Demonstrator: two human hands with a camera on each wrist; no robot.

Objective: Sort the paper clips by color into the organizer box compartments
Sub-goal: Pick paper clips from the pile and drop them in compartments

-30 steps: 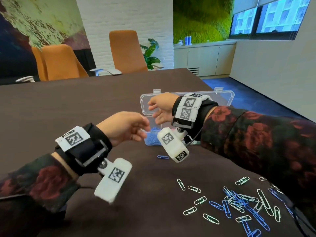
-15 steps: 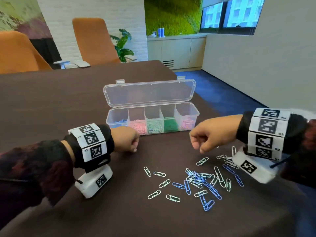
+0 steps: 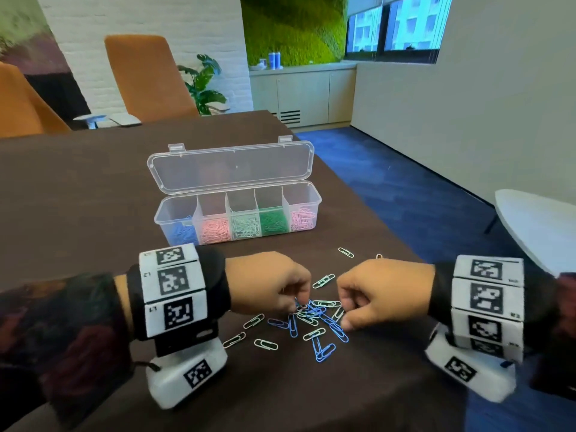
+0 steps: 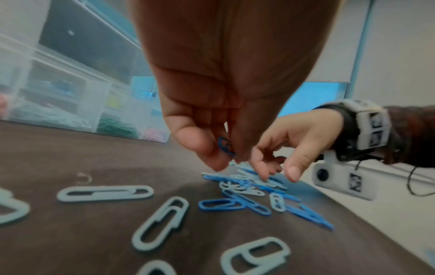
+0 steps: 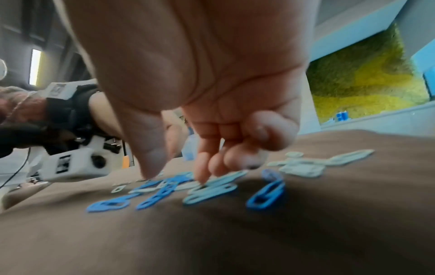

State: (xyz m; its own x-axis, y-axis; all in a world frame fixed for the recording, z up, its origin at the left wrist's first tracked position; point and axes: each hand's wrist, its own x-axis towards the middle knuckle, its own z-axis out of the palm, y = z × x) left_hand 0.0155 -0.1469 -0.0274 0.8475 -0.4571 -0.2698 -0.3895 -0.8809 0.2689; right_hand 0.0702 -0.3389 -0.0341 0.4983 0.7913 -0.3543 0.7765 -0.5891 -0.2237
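A loose pile of blue and pale green paper clips lies on the brown table in front of the clear organizer box. The box's lid stands open, and its compartments hold blue, pink, pale green, dark green and light pink clips. My left hand is at the pile's left edge. It pinches a blue clip between thumb and fingertips. My right hand hovers over the pile's right side with its fingers curled down. Its index fingertip touches a pale clip, and its thumb stays apart.
Two stray clips lie between the pile and the box. The table's right edge runs close beside my right wrist, with blue carpet and a white round table beyond. Orange chairs stand at the far side.
A second ago both hands were up at the box. They came down as fists on either side of the pile, then closed in on it, and the left hand took a blue clip.
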